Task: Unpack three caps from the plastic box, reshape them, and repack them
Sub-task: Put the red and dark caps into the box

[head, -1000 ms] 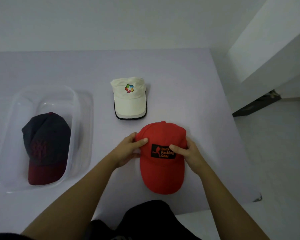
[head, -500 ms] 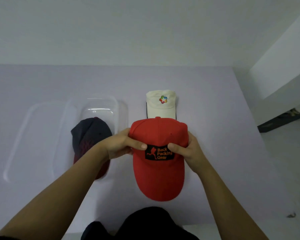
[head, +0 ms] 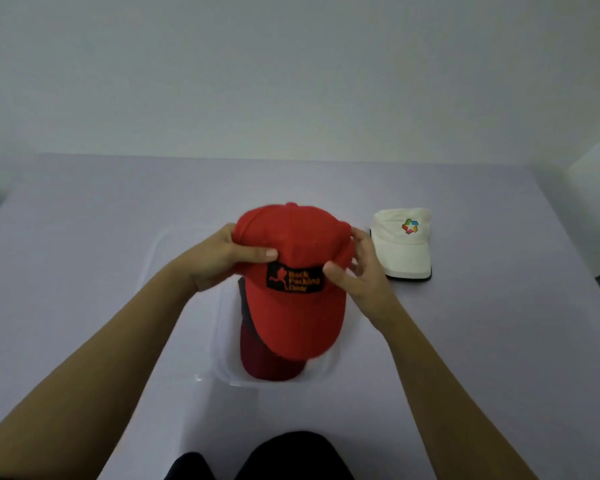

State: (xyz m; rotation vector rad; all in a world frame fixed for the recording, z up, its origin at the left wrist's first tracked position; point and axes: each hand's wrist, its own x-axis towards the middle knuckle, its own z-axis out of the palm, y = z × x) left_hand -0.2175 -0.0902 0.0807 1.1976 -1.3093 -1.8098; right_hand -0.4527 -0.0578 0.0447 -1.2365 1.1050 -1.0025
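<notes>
I hold a red cap (head: 297,299) with a black and orange patch above the clear plastic box (head: 219,348). My left hand (head: 219,258) grips its left side, thumb on the front panel. My right hand (head: 355,271) grips its right side, thumb by the patch. Under the red cap, inside the box, lies a dark cap with a maroon brim (head: 267,365), mostly hidden. A white cap (head: 400,247) with a colourful logo and a dark brim edge rests on the table to the right of the box.
The lavender table (head: 84,271) runs to a pale wall at the back. The table's right edge (head: 575,268) drops away near a white block. My dark-clad knees (head: 257,459) show at the bottom edge.
Both hands carried the red cap off the table and leftwards over the box, above the dark cap. My view swung left, so the white cap now sits to the right.
</notes>
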